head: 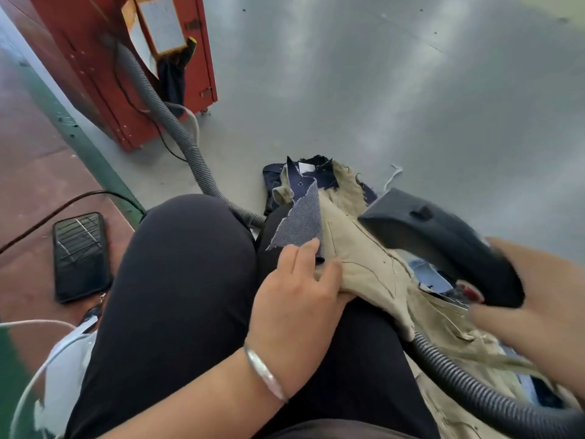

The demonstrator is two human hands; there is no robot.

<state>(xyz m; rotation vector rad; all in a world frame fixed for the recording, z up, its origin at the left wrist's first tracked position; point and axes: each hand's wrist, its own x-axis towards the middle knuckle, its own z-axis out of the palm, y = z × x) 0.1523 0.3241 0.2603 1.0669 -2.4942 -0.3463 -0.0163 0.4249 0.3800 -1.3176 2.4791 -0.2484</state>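
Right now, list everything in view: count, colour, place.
cloth: one, beige, on the lap
denim scraps: several, blue, under and beside the cloth
nozzle: one, dark grey, above the cloth
hose: apparently one, grey, ribbed, from the cabinet past the legs to the nozzle
cabinet: one, red, far left on the floor
phone: one, black, on the floor left of the legs
black cable: one, on the floor beyond the phone
white cable: one, lower left
bracelet: one, silver, on the left wrist
trousers: black, on both legs
left hand: holds the cloth
right hand: blurred, grips the nozzle
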